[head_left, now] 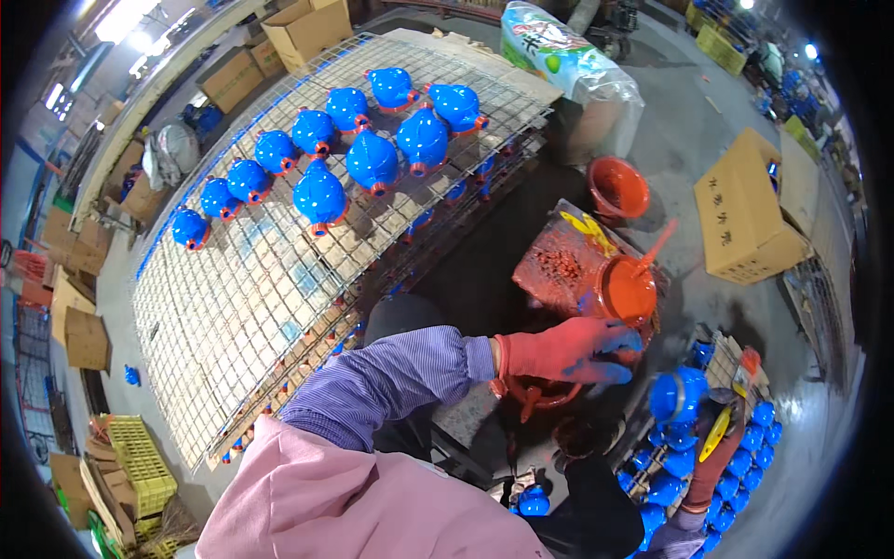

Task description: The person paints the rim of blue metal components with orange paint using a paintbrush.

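With the red-gloved left hand (582,356) loosely spread and the dark-red-gloved right hand (730,417) showing no discernible grip, the glossy round blue piece (678,395) should be kept unsmeared.

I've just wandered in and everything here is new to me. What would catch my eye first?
Probably the glossy blue rounded pieces with red-rimmed openings, spread over the wire mesh at upper left. Right of centre, bright red liquid fills a container, with the red-gloved left hand, its fingertips blue, just below it in view. More blue pieces crowd the lower right.
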`<state>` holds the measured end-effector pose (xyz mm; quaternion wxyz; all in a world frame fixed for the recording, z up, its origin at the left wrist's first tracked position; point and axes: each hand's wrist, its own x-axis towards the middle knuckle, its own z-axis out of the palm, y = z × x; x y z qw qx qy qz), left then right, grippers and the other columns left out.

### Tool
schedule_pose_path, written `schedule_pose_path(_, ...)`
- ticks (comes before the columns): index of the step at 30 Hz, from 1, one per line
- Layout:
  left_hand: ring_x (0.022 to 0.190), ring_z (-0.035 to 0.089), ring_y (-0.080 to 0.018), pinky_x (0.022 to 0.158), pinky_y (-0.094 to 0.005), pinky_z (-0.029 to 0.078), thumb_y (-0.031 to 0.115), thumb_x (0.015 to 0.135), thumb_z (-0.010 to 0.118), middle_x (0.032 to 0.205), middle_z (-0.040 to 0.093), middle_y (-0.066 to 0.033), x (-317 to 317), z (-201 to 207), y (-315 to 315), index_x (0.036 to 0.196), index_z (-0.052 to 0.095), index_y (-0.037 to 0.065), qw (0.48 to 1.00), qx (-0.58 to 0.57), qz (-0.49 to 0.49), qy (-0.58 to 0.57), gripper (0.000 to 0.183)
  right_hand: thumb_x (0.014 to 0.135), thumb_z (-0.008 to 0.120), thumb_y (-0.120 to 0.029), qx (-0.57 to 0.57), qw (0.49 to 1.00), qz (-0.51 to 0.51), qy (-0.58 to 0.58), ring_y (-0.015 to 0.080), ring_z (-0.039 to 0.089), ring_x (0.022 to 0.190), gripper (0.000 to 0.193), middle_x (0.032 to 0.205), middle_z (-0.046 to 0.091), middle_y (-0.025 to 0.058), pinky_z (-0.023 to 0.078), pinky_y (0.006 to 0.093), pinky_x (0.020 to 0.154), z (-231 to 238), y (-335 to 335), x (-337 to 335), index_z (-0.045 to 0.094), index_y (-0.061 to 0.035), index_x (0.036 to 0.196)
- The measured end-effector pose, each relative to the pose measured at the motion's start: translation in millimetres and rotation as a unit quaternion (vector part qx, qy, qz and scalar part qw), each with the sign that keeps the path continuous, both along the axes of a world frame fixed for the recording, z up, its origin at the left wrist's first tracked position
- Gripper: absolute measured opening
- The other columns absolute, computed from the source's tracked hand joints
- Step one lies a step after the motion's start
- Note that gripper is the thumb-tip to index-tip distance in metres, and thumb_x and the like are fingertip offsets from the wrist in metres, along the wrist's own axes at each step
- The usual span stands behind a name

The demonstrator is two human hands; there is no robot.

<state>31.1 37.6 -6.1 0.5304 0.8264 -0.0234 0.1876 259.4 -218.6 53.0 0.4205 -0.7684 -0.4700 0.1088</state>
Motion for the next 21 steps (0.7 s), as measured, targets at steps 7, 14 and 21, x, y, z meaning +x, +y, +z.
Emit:
schedule_pose_path(7, 0.133, 0.043, -0.0271, 0.11, -0.041, 0.032, 0.047, 0.086, 0.068, 0.143, 0.044, -0.0143, -38, 11, -5, 0.144, 0.038, 0.005, 0.966, -0.097, -0.118, -0.207, 0.078, 0.086, 0.057, -0.018, 0.1, 0.984, 0.042, 0.142, 0.0115, 0.058, 0.064, 0.039, 0.09, 0.062, 0.0081, 0.048, 0.023, 0.053, 76, 68, -97, 0.051, -0.0012, 0.121)
schedule_pose_path(14, 0.118, 0.057, -0.0263, 0.101, -0.0417, 0.047, 0.056, 0.095, 0.045, 0.135, 0.053, -0.012, -44, 36, 25, 0.141, 0.04, 0.004, 0.782, -0.609, -0.076, -0.107, 0.069, 0.091, 0.06, -0.008, 0.111, 0.983, 0.112, 0.095, 0.0141, 0.063, 0.091, 0.042, 0.11, 0.065, 0.0077, 0.05, 0.0264, 0.08, 91, 144, -103, 0.051, -0.0046, 0.131)
schedule_pose_path(21, 0.11, 0.06, -0.0427, 0.083, -0.0487, 0.056, 0.079, 0.082, 0.043, 0.131, 0.052, -0.0273, -85, 71, 91, 0.141, 0.036, 0.0, 0.634, -0.704, -0.16, -0.277, 0.098, 0.088, 0.066, -0.018, -0.127, 0.927, 0.032, -0.353, 0.0343, 0.067, 0.082, 0.039, 0.103, 0.066, 0.0184, 0.054, 0.0375, 0.066, 34, 146, -89, 0.058, -0.0137, 0.126)
